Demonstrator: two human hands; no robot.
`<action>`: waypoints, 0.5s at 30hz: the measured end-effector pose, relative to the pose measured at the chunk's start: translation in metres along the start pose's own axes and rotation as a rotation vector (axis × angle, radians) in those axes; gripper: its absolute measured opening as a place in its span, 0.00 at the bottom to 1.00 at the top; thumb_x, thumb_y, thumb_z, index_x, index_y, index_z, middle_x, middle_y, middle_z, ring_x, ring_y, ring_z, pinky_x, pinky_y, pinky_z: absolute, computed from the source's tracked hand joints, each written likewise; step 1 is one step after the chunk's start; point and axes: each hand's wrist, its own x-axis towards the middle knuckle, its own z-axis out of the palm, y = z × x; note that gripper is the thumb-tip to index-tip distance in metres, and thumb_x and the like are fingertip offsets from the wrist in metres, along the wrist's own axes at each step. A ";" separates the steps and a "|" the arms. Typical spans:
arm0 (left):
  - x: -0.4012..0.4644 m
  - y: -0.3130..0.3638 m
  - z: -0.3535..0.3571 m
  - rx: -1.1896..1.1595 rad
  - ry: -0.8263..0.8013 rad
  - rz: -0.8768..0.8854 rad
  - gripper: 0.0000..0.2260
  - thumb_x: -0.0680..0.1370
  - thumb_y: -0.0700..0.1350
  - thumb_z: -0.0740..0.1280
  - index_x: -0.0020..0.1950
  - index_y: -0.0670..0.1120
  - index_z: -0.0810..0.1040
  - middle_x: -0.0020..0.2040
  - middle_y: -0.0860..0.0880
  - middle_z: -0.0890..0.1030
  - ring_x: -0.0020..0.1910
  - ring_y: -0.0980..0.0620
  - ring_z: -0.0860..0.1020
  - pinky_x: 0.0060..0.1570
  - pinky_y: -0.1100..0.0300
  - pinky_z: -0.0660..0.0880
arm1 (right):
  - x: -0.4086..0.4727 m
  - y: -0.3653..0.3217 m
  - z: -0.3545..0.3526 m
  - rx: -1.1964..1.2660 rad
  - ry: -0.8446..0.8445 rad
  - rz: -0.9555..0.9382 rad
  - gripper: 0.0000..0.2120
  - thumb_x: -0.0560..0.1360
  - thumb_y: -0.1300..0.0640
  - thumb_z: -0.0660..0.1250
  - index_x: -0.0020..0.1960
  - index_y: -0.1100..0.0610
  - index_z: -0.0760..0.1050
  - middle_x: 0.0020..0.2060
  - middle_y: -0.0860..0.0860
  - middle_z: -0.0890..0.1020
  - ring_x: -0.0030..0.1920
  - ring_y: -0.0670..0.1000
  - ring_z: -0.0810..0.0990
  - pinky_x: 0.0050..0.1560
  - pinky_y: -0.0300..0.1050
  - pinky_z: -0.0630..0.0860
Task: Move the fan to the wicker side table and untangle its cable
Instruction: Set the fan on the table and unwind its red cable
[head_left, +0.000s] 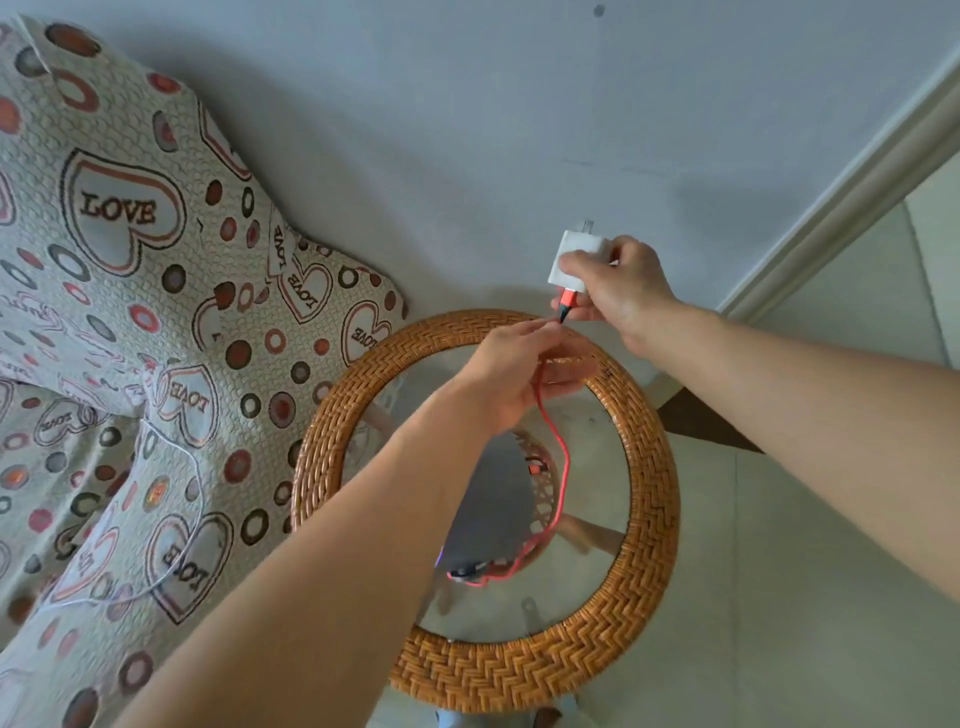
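Cushions (130, 270) with heart print fill the left. Beside them, the wicker side table (649, 519) carries the fan (493, 509) on its glass top. Above it the left hand (511, 374) pinches the red cable (558, 452), probably to feed out slack, while the right hand (618, 291) grips the white charger plug (576, 260) clear of the loops.

The left forearm (332, 525) covers most of a grey object (493, 499) on the tabletop (644, 467) (possibly the fan, too little shows to tell). The red cable (558, 447) vanishes inside the left hand (511, 374), and its lower end is a blurred tangle. The right hand (621, 291) hides part of the white charger (574, 257). Both arms and the patterned sofa (130, 270) run off the frame's edges.
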 end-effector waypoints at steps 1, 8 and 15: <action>-0.007 -0.003 0.002 -0.025 -0.008 -0.006 0.10 0.84 0.40 0.59 0.61 0.39 0.75 0.38 0.47 0.83 0.32 0.51 0.83 0.39 0.53 0.83 | -0.004 -0.002 -0.002 0.008 0.017 0.002 0.12 0.73 0.58 0.67 0.54 0.61 0.71 0.46 0.59 0.83 0.33 0.52 0.85 0.28 0.42 0.80; -0.059 -0.015 -0.008 0.063 -0.023 -0.057 0.13 0.84 0.43 0.58 0.64 0.39 0.76 0.32 0.50 0.71 0.23 0.57 0.62 0.22 0.64 0.65 | -0.042 -0.013 -0.002 0.104 -0.066 0.041 0.04 0.75 0.64 0.62 0.49 0.63 0.72 0.40 0.63 0.80 0.27 0.53 0.80 0.27 0.42 0.76; -0.120 -0.013 -0.029 0.098 -0.016 -0.052 0.12 0.84 0.45 0.58 0.56 0.42 0.79 0.30 0.50 0.71 0.22 0.57 0.60 0.20 0.65 0.60 | -0.085 -0.036 0.011 0.284 -0.322 0.285 0.11 0.79 0.57 0.57 0.60 0.59 0.65 0.44 0.60 0.70 0.33 0.54 0.73 0.38 0.57 0.79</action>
